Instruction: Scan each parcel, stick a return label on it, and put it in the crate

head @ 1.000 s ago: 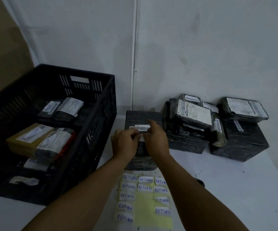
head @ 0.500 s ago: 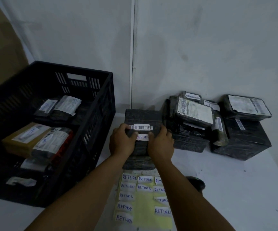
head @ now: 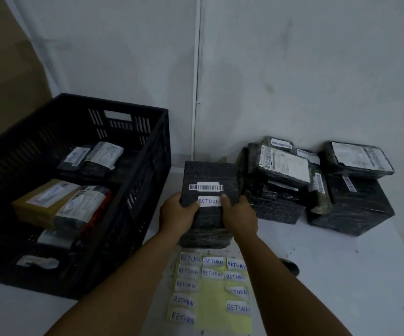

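Parcel: black plastic-wrapped boxy parcel (head: pixel 210 177), white barcode strip (head: pixel 206 187) on top, handwritten white "RETURN" label (head: pixel 209 201) just below it.
Where: on the white bench (head: pixel 341 275), between crate and parcel pile.
Hands: left hand (head: pixel 177 215) and right hand (head: pixel 239 214) grip its near edge, thumbs touching the label ends.
Crate: black slatted plastic crate (head: pixel 133 197) on the left, holds maybe five or six parcels, too dark to count.

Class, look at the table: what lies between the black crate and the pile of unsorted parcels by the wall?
In the head view, the black parcel, gripped by the left hand and right hand, sits between the crate and the parcel pile. Its return label is stuck on.
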Tool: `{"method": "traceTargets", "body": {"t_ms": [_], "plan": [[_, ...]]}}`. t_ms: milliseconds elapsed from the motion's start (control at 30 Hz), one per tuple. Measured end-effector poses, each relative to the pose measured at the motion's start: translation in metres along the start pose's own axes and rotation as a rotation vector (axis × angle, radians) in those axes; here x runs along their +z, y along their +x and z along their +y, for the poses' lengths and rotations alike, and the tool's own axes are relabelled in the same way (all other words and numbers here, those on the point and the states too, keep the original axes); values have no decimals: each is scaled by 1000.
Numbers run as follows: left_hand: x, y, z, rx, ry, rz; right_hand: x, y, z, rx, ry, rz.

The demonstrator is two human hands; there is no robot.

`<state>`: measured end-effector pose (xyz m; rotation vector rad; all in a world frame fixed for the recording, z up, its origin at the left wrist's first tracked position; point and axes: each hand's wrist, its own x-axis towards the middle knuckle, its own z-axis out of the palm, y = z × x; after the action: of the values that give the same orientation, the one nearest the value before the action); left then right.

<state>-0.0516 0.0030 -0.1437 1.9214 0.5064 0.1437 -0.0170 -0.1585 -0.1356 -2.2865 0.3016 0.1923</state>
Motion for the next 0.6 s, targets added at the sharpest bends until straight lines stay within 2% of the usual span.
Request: {"method": "traceTargets", "body": {"t_ms": [200,467,600], "plan": [[-6,-14,12,32,-60,-3,-14,-22,9,-91,163,5],[-46,-24,92,340,-23,128,-62,-51,-43,-279,386,163],[-89,-32,140,493,-191,114,-90,-66,-94,-434,486,231]]}}
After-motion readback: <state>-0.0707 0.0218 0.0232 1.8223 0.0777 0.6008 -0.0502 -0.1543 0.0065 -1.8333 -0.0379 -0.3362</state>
